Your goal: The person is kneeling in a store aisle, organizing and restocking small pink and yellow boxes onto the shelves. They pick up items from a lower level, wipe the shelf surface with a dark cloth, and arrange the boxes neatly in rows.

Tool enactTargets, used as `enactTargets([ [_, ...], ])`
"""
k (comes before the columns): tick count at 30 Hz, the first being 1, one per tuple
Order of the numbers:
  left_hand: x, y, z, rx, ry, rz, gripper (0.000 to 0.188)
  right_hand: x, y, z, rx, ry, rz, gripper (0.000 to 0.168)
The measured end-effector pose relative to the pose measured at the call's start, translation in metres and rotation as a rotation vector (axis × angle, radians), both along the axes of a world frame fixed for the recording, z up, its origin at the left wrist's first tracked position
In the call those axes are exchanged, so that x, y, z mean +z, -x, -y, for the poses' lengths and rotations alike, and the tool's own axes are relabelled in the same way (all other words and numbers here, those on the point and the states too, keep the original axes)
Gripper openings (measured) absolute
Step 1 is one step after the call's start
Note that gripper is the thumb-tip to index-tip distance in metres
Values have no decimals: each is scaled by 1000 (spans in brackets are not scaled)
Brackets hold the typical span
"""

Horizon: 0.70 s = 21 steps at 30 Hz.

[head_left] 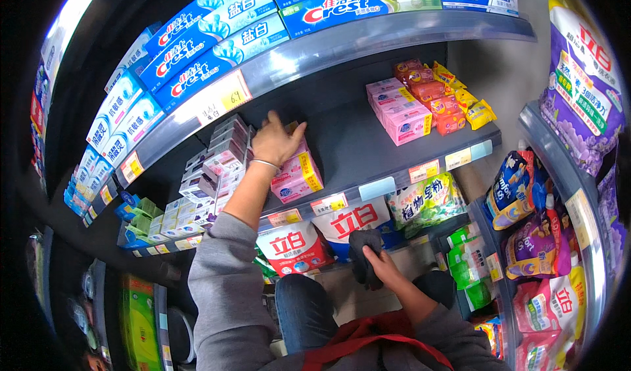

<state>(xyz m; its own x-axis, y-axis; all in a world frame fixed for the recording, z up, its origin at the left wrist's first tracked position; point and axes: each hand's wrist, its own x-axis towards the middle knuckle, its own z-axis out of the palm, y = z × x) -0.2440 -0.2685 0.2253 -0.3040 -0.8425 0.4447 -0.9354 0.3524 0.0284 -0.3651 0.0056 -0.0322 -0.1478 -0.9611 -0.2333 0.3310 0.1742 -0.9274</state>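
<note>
My left hand, a bangle at its wrist, reaches onto the middle shelf over the rear of a row of pink soap packs. Its thumb and fingers are spread around the back of that row. Whether the fingertips touch the packs cannot be told. White and purple soap boxes stand just left of this hand. Lower down, my right hand grips a dark bunched cloth in front of the bagged detergent.
Toothpaste boxes line the shelf above my left hand, its price-label edge overhanging. Right along the middle shelf sit more pink soap packs, orange soap packs and yellow packets. A side rack holds softener pouches. My knee is near the lower shelf.
</note>
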Motion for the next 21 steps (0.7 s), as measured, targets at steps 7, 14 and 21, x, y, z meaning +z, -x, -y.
enactTargets([
  [7,1,13,14,174,-403,291,98,0,-14,12,53,-38,-100,55],
  [14,-21,17,59,147,-535,413,89,-4,-13,13,47,40,-43,48],
  [21,-10,1,41,260,-524,81,99,-13,-8,12,-14,-26,-66,53],
])
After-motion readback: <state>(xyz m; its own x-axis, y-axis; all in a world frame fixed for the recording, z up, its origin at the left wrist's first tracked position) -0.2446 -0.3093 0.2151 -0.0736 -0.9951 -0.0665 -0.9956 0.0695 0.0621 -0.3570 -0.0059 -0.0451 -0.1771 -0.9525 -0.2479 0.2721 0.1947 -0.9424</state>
